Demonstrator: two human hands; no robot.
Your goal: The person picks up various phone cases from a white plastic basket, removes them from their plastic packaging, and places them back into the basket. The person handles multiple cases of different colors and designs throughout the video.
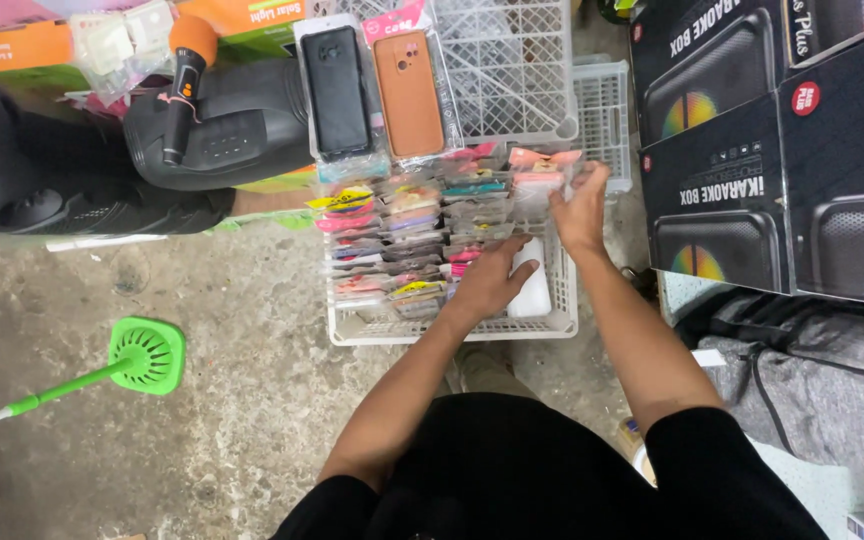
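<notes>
Rows of packaged phone cases (422,235) in clear sleeves with pink, yellow and teal card tops are standing on edge, packed tight, filling a white plastic crate (352,328) that is sitting on the concrete floor; the rows are running from the near wall to the far one; a white case (532,290) is lying flat in the crate's near right corner; two larger packs, one black (337,90), one brown (408,92), are leaning upright at the far end.
</notes>
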